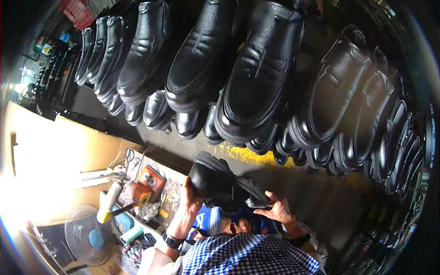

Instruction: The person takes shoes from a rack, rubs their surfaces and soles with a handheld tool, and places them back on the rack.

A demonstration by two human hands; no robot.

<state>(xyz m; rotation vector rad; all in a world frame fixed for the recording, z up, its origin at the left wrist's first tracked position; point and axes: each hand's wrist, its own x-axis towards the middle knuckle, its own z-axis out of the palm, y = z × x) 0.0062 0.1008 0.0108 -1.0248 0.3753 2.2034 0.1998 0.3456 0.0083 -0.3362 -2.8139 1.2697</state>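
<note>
A black leather shoe [215, 181] is between my two hands in front of my body, below the hanging rows of shoes. My left hand [190, 200] is wrapped round its left, rounded end, with the fingers partly behind it. At the other end, my right hand [278, 209] pinches the shoe's edge between thumb and fingers. The thick dark sole shows along the upper side. Because of the shadow and black leather, I cannot tell whether a second shoe is pressed against it.
Rows of black slip-on shoes [261, 73] hang close ahead. At left, a cluttered bench [172, 190] carries scissors [129, 155], an orange tool [137, 192] and a green roll [131, 235]. A fan [89, 236] stands lower left, near cardboard [87, 146]. A yellow stripe [247, 156] marks the floor.
</note>
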